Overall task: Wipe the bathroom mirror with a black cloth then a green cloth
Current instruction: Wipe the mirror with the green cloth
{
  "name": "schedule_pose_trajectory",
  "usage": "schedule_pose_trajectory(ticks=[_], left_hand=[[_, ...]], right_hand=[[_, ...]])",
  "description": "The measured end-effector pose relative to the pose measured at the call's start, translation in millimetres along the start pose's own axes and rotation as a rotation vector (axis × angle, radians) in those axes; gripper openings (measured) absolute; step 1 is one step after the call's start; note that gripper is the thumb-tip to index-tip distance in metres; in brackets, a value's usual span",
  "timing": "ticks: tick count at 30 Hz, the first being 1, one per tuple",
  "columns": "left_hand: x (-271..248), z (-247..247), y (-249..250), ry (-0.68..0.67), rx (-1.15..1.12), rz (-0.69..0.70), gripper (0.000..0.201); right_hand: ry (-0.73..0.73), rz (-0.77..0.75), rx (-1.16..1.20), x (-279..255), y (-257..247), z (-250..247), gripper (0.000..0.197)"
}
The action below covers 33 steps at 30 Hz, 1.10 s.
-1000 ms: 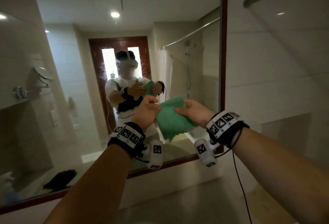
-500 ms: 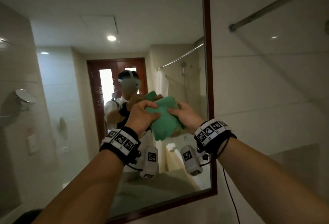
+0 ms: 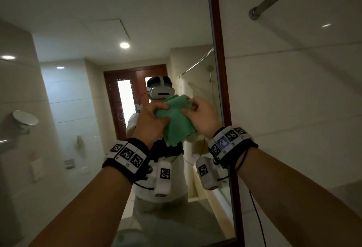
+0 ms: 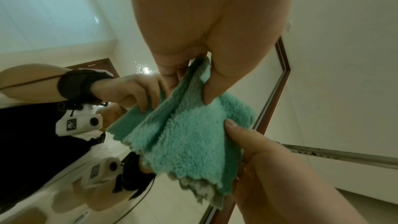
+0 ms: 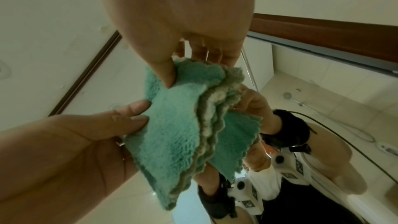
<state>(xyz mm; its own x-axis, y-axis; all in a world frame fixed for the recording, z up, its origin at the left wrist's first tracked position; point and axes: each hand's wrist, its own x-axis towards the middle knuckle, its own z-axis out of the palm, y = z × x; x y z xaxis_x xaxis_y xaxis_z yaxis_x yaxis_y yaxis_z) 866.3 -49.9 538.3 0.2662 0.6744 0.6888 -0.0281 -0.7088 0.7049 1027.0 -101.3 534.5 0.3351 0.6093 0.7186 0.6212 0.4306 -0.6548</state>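
The left hand pinches the left edge of a folded, fluffy green microfibre cloth, thumb and fingers closed on it. The cloth hangs between both hands, raised before the wood-framed wall mirror. The right hand grips its upper right corner.
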Motion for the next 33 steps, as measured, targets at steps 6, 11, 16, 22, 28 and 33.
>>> schedule_pose_trajectory(ticks=[6,11,16,22,28,33], left_hand=[[19.3,24.1,-0.9,-0.007,0.115,0.092,0.035],[30.8,40.0,3.3,-0.049,0.246,0.191,0.043],[31.4,53.2,2.4,-0.124,0.373,0.303,0.047],[32.0,52.7,-11.3,-0.139,0.351,0.272,0.044],[33.7,19.6,-14.9,0.015,0.262,0.245,0.034],[40.2,-37.8,-9.6,0.186,0.433,0.273,0.025]], right_hand=[[0.169,-0.117,-0.228,21.8,14.6,-20.0,0.012],[0.287,-0.046,-0.255,32.5,14.5,-31.3,0.012],[0.410,-0.115,-0.253,35.3,12.2,-34.0,0.021],[0.362,-0.207,-0.140,34.6,28.3,-1.8,0.054],[0.307,-0.336,-0.624,44.1,52.1,18.5,0.066],[0.349,-0.304,-0.743,49.8,45.8,12.8,0.050]])
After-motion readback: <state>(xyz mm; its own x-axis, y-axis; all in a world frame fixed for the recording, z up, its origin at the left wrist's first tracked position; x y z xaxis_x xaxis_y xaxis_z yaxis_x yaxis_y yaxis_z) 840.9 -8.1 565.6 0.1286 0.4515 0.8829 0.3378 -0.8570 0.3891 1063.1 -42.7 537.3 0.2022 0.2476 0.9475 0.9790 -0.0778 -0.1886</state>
